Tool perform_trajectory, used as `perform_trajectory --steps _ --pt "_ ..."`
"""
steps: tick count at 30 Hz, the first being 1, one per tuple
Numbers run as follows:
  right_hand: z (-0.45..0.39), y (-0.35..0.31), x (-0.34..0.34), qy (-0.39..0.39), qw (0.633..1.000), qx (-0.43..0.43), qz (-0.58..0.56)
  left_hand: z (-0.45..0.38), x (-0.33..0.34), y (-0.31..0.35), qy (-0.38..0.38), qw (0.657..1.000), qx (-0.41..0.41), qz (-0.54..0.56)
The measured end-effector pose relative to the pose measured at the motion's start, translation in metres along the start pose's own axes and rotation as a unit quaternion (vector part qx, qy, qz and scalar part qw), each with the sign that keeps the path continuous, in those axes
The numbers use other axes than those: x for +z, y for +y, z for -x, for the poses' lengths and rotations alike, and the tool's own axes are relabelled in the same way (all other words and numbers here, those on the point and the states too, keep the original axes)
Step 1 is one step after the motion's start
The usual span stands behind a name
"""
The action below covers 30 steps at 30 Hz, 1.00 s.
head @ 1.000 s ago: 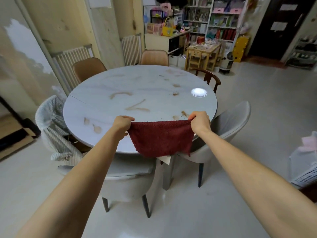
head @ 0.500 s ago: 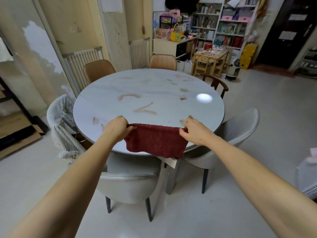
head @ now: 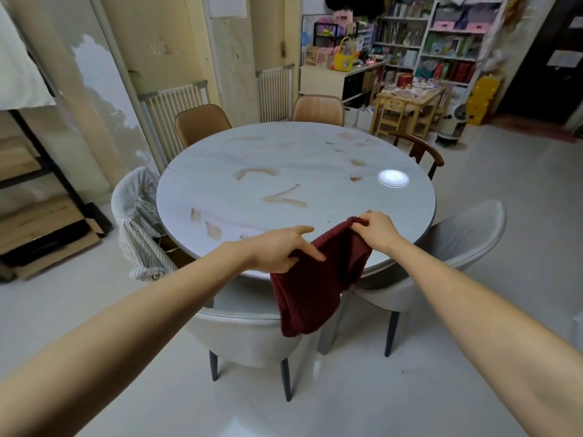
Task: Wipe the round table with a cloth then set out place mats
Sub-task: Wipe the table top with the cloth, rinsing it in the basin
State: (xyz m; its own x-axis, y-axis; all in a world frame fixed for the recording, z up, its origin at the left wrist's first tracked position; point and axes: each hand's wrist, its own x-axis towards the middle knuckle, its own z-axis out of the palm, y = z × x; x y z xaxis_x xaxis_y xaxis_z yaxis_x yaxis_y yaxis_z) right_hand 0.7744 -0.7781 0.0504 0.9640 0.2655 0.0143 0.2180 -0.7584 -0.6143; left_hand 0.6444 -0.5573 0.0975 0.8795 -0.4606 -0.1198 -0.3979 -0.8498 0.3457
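Both hands hold the dark red cloth (head: pixel 318 291) at the round table's (head: pixel 315 171) near edge. The left hand (head: pixel 277 250) grips one end, the right hand (head: pixel 375 230) pinches the other; the cloth hangs over 2 grey chairs (head: pixel 249 329). Brown stains (head: pixel 284 198) mark the tabletop beyond.

Two grey chairs (head: pixel 249 335) sit nearest, tucked under the near rim; a striped garment (head: pixel 138 222) drapes over a chair on the left. Two tan chairs (head: pixel 202 123) stand at the far side. Behind, a small wooden table (head: pixel 407 105) fronts crowded bookshelves (head: pixel 441 42).
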Motion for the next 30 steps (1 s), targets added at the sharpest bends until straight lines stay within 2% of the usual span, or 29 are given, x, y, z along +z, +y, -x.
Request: perform_trajectory --steps 1,3,5,6,9,11,13,15,17,19,22,25,28,29,30 --pt "0.002 -0.001 0.001 0.005 1.0 0.0 -0.008 -0.003 0.002 -0.005 -0.041 0.998 -0.054 -0.007" --pt "0.007 -0.007 0.004 0.001 1.0 -0.003 -0.012 -0.005 0.008 -0.015 -0.056 0.985 -0.16 0.027" --pt "0.013 -0.016 0.008 -0.031 0.999 0.0 -0.039 -0.005 0.014 -0.024 0.018 0.955 -0.247 0.164" --pt "0.017 -0.021 0.011 -0.054 0.996 0.002 -0.068 -0.004 0.016 -0.024 0.061 0.922 -0.277 0.263" --pt "0.035 -0.044 0.02 -0.1 0.978 -0.002 -0.183 -0.006 0.015 -0.016 0.114 0.815 -0.29 0.488" --pt "0.048 -0.062 0.028 -0.096 0.959 -0.006 -0.266 -0.01 0.011 -0.008 0.113 0.779 -0.268 0.556" --pt "0.056 -0.078 0.035 -0.103 0.953 -0.012 -0.286 -0.014 0.005 0.0 0.108 0.757 -0.25 0.595" --pt "0.061 -0.085 0.038 -0.137 0.947 -0.008 -0.292 -0.015 0.002 -0.001 0.115 0.759 -0.25 0.589" --pt "0.063 -0.084 0.034 -0.175 0.918 0.02 -0.354 -0.013 0.004 -0.01 0.129 0.774 -0.268 0.559" --pt "0.063 -0.078 0.03 -0.196 0.901 0.017 -0.387 -0.009 0.008 -0.021 0.149 0.765 -0.285 0.558" --pt "0.058 -0.067 0.036 -0.176 0.924 -0.021 -0.34 -0.006 0.007 -0.034 0.184 0.723 -0.277 0.606" --pt "0.063 -0.069 0.06 -0.189 0.942 -0.028 -0.275 -0.008 0.004 -0.037 0.181 0.716 -0.257 0.623" --pt "0.062 -0.075 0.082 -0.099 0.954 -0.006 -0.282 -0.015 0.004 -0.038 0.144 0.702 -0.236 0.656" --pt "0.059 -0.075 0.085 -0.071 0.956 0.007 -0.286 -0.015 0.002 -0.037 0.127 0.706 -0.232 0.657" --pt "0.054 -0.073 0.086 -0.054 0.951 0.026 -0.303 -0.018 0.0 -0.039 0.113 0.73 -0.229 0.634"
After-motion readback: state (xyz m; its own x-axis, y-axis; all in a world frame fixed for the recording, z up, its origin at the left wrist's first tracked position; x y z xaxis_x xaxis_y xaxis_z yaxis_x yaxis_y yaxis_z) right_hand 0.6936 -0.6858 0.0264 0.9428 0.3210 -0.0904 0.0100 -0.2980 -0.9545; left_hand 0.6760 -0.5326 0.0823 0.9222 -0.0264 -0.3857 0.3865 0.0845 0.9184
